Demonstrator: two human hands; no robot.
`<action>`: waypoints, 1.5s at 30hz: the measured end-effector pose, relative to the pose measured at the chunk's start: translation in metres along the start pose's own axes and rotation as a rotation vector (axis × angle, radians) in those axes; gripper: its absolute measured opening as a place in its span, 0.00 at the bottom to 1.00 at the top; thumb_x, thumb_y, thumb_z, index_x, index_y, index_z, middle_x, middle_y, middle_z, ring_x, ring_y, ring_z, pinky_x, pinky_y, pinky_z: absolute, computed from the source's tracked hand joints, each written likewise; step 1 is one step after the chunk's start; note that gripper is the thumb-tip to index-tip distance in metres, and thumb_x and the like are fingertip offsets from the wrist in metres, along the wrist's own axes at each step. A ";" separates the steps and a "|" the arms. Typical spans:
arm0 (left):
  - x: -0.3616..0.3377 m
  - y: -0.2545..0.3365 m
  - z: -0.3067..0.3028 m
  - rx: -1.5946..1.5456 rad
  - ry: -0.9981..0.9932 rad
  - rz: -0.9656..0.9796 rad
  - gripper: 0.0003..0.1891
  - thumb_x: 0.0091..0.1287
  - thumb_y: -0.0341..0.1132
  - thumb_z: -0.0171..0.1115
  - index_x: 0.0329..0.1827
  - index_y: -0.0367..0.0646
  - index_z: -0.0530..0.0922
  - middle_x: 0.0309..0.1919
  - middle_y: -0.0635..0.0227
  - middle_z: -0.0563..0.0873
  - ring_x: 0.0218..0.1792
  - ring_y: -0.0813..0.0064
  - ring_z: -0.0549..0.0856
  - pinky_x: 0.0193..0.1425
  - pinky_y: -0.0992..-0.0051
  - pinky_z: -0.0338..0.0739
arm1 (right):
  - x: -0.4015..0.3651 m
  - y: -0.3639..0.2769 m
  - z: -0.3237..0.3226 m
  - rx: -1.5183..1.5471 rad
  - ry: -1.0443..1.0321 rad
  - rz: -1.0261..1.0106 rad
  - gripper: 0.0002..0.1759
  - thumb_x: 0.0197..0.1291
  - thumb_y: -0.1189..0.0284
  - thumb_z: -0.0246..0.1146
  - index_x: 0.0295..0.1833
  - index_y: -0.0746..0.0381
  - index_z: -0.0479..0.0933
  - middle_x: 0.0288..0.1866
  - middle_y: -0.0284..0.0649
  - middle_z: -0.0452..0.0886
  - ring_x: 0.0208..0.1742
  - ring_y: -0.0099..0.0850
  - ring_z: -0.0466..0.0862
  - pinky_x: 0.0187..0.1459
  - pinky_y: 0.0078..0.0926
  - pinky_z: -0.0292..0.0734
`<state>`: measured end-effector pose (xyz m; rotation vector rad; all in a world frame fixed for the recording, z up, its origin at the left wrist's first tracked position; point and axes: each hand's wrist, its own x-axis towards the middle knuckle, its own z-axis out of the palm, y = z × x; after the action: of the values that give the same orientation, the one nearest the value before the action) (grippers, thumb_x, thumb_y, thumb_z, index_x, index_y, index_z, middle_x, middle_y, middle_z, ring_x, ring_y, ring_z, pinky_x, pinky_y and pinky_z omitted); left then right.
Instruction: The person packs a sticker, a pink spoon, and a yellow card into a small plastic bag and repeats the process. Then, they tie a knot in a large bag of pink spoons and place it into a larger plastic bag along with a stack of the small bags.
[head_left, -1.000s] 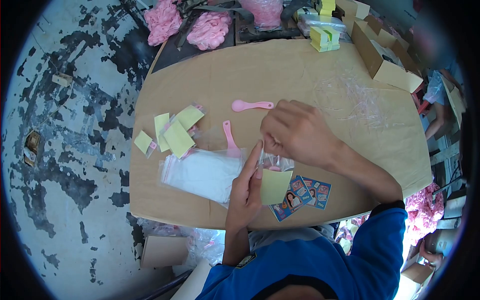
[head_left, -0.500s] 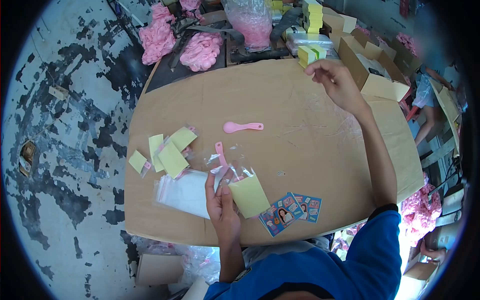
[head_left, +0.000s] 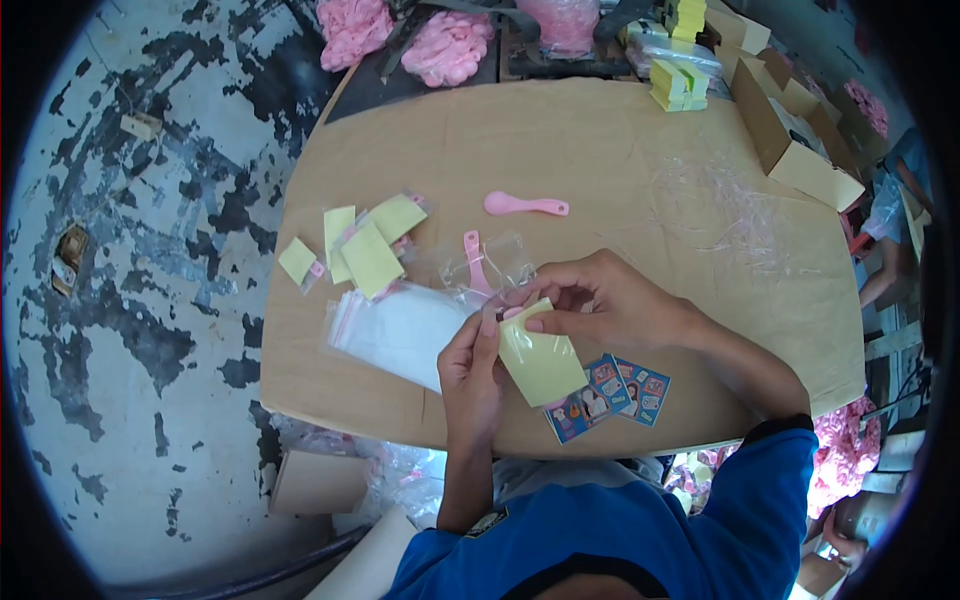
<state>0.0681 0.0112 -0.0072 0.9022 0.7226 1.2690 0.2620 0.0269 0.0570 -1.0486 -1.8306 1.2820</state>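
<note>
Both hands meet at a clear plastic bag with a yellow card (head_left: 545, 358) in it, above the near part of the table. My left hand (head_left: 470, 370) pinches the bag's upper left edge. The fingers of my right hand (head_left: 610, 298) are closed on its top, the thumb lying over the card. Something pink shows at the bag's top, mostly hidden by fingers. Just beyond, a pink spoon (head_left: 474, 262) lies by loose clear film, and another pink spoon (head_left: 525, 205) rests farther off. Under my left hand is a stack of clear bags (head_left: 400, 330).
Several bagged yellow cards (head_left: 372, 262) lie at the left. Printed blue cards (head_left: 590, 405) overlap near the front edge. At the back right are a yellow card stack (head_left: 680, 85) and an open cardboard box (head_left: 790, 140). Pink bundles (head_left: 447, 48) sit behind the brown-covered table (head_left: 560, 130).
My right hand has come down from the back right, by the yellow stack, to the bag in my left hand and closed on it. The camera view has shifted.
</note>
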 end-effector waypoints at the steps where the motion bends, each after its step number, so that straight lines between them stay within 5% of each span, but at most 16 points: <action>1: 0.000 0.001 0.002 0.003 -0.011 0.010 0.19 0.79 0.35 0.53 0.66 0.30 0.75 0.49 0.63 0.86 0.48 0.80 0.83 0.54 0.79 0.76 | -0.002 0.004 0.001 -0.013 -0.009 -0.019 0.13 0.67 0.70 0.68 0.55 0.61 0.83 0.31 0.33 0.85 0.28 0.13 0.76 0.31 0.17 0.72; 6: -0.004 -0.007 -0.001 0.063 -0.080 0.064 0.18 0.79 0.35 0.52 0.62 0.29 0.78 0.47 0.65 0.87 0.47 0.83 0.82 0.53 0.81 0.75 | -0.005 -0.001 -0.007 -0.044 -0.106 0.088 0.12 0.66 0.73 0.67 0.53 0.64 0.84 0.39 0.34 0.88 0.32 0.13 0.79 0.35 0.16 0.75; 9: -0.004 -0.006 -0.005 0.084 -0.106 0.083 0.16 0.78 0.33 0.54 0.60 0.31 0.79 0.45 0.66 0.87 0.46 0.85 0.82 0.51 0.82 0.75 | -0.002 0.016 0.007 0.187 0.044 -0.071 0.10 0.66 0.74 0.67 0.51 0.65 0.85 0.39 0.34 0.89 0.33 0.14 0.81 0.36 0.16 0.77; 18: -0.002 0.007 -0.012 0.254 -0.190 0.083 0.14 0.76 0.28 0.57 0.61 0.34 0.79 0.42 0.66 0.87 0.40 0.87 0.83 0.42 0.86 0.75 | -0.005 0.008 0.000 -0.030 0.061 -0.045 0.10 0.64 0.78 0.66 0.50 0.63 0.87 0.37 0.40 0.89 0.35 0.19 0.84 0.40 0.20 0.78; 27: -0.003 0.009 -0.016 0.242 -0.241 0.188 0.10 0.76 0.25 0.51 0.53 0.33 0.79 0.42 0.64 0.87 0.41 0.84 0.84 0.42 0.85 0.75 | -0.005 0.011 -0.002 -0.055 0.055 -0.233 0.21 0.49 0.91 0.62 0.46 0.60 0.88 0.35 0.38 0.87 0.36 0.28 0.84 0.41 0.24 0.77; 30: -0.001 0.008 -0.012 0.245 -0.230 0.274 0.11 0.74 0.21 0.48 0.51 0.33 0.79 0.40 0.64 0.87 0.39 0.83 0.84 0.42 0.86 0.74 | -0.001 0.023 -0.005 -0.076 0.022 -0.420 0.20 0.51 0.88 0.60 0.45 0.58 0.89 0.34 0.36 0.86 0.34 0.28 0.81 0.37 0.27 0.76; 38: -0.004 0.016 -0.016 0.273 -0.339 0.232 0.12 0.71 0.21 0.44 0.48 0.32 0.77 0.32 0.67 0.84 0.31 0.88 0.78 0.34 0.86 0.70 | -0.002 0.020 -0.011 -0.192 -0.003 -0.444 0.18 0.47 0.88 0.61 0.40 0.58 0.88 0.34 0.34 0.85 0.36 0.32 0.80 0.39 0.30 0.75; 41: -0.001 0.009 -0.018 0.175 -0.361 0.285 0.02 0.72 0.22 0.53 0.40 0.35 0.74 0.30 0.70 0.82 0.29 0.92 0.76 0.30 0.88 0.69 | -0.003 0.019 -0.010 -0.245 0.000 -0.424 0.14 0.48 0.86 0.61 0.37 0.59 0.87 0.35 0.34 0.84 0.36 0.33 0.80 0.39 0.30 0.75; 45: -0.005 0.007 -0.014 0.352 -0.206 0.186 0.14 0.67 0.21 0.64 0.32 0.41 0.66 0.29 0.71 0.81 0.31 0.92 0.79 0.30 0.88 0.73 | -0.001 0.022 -0.016 -0.448 0.051 -0.528 0.09 0.49 0.83 0.61 0.37 0.62 0.82 0.35 0.37 0.83 0.33 0.31 0.79 0.39 0.31 0.75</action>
<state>0.0522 0.0091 -0.0078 1.3933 0.7217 1.2072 0.2813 0.0368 0.0412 -0.7208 -2.2133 0.5445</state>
